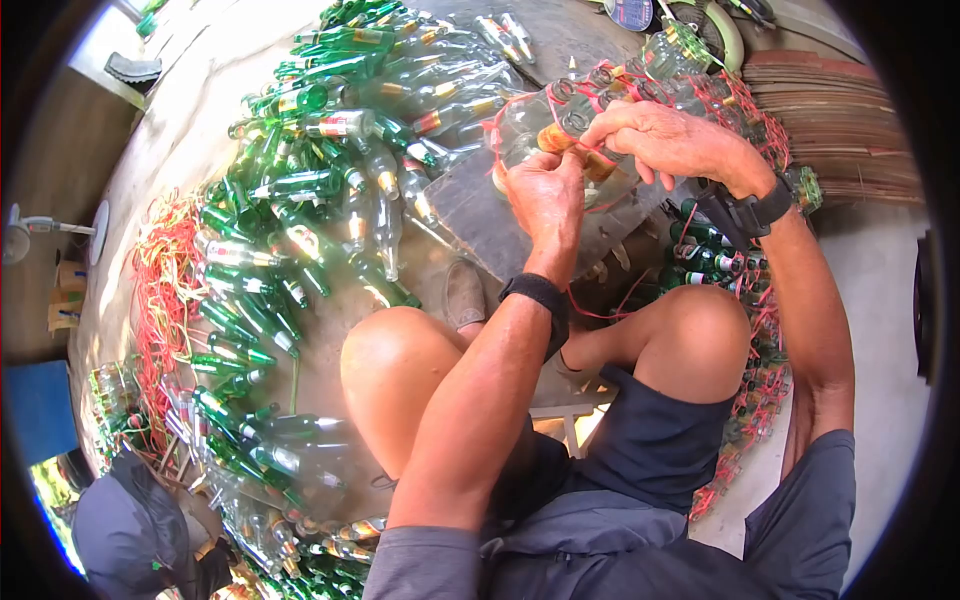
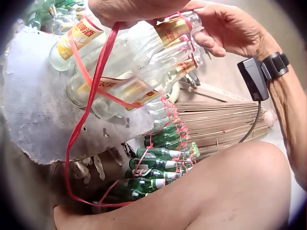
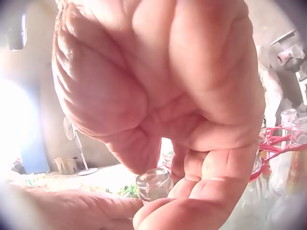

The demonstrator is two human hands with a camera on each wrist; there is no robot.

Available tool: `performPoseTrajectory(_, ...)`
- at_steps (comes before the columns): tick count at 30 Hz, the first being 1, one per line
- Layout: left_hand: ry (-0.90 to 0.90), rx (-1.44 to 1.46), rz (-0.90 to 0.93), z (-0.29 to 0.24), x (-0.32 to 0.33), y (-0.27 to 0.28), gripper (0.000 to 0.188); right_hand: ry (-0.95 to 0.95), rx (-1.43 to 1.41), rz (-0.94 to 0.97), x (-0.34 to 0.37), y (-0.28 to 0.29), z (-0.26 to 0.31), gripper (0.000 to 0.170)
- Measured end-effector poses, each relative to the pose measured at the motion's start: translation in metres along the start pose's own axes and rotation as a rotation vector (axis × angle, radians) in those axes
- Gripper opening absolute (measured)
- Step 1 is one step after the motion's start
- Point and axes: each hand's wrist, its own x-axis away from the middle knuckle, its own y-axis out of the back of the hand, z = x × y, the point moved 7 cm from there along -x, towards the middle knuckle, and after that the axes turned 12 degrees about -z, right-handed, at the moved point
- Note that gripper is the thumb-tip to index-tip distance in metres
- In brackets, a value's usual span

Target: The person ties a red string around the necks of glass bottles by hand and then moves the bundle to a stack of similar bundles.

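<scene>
Clear glass bottles (image 2: pixel 127 88) with yellow and red labels stand bunched on a grey board (image 1: pixel 480 215), with red plastic strap (image 2: pixel 98 79) looped round them. My left hand (image 1: pixel 548 195) pinches the strap near the bottle necks; a long tail of it hangs from under that hand (image 2: pixel 139 8) in the left wrist view. Over the necks, my right hand (image 1: pixel 670 140) bends its thumb and fingers toward the left fingertips. A bottle mouth (image 3: pixel 154 184) shows by the right thumb and fingers in the right wrist view; I cannot tell what those fingers grip.
Loose green and clear bottles (image 1: pixel 300 185) cover the floor to the left, beside a heap of red straps (image 1: pixel 165 290). Strapped green bottles (image 2: pixel 163 153) lie at the right. Behind them is a stack of brown sheets (image 1: pixel 830 125). A person in a dark cap (image 1: pixel 130 520) is at lower left.
</scene>
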Motion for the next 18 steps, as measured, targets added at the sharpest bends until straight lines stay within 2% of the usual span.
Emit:
performPoseTrajectory(2, 0.010, -0.005, -0.010, 0.002, 0.000, -0.001, 0.033, 0.066, 0.046, -0.015, 0.001, 0.000, 0.000, 0.037)
performPoseTrajectory(9, 0.063, -0.074, -0.033, 0.002, 0.005, 0.000, 0.035, 0.035, 0.086, -0.045, 0.003, -0.004, 0.003, 0.037)
performPoseTrajectory(11, 0.059, -0.073, -0.037, 0.002, 0.004, 0.000, 0.036, 0.114, 0.137, -0.058, 0.003, -0.004, 0.008, 0.036)
performPoseTrajectory(15, 0.029, -0.079, -0.039, 0.003, 0.005, -0.001, 0.036, 0.122, 0.166, -0.002, 0.001, -0.005, 0.003, 0.042)
performPoseTrajectory(18, 0.024, -0.051, -0.038, 0.006, 0.003, -0.003, 0.035, 0.185, 0.211, -0.094, -0.002, -0.006, -0.004, 0.034)
